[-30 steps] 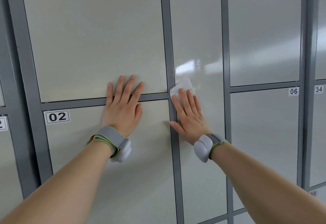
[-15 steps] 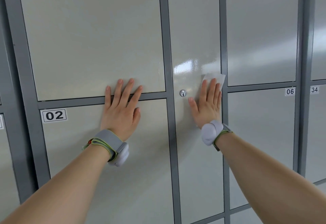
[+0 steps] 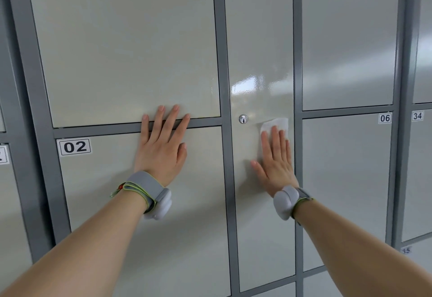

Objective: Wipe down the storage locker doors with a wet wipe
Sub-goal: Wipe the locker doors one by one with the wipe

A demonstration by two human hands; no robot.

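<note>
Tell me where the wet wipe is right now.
In the head view, the wet wipe lies flat under the right hand on the tall narrow locker door, just right of the keyhole.

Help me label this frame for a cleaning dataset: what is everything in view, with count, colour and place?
locker doors: several, pale cream, filling the wall
locker frame: one, grey, bars between the doors
keyhole lock: one, silver, on the narrow middle door, left of the wipe
wet wipe: one, white, flat on the narrow middle door
number labels: three readable (02, 06, 34), white with black digits, at door corners
wristbands: two, grey with white pods, one per wrist
left hand: flat across the bar above door 02
right hand: fingers pressing the wipe
</note>
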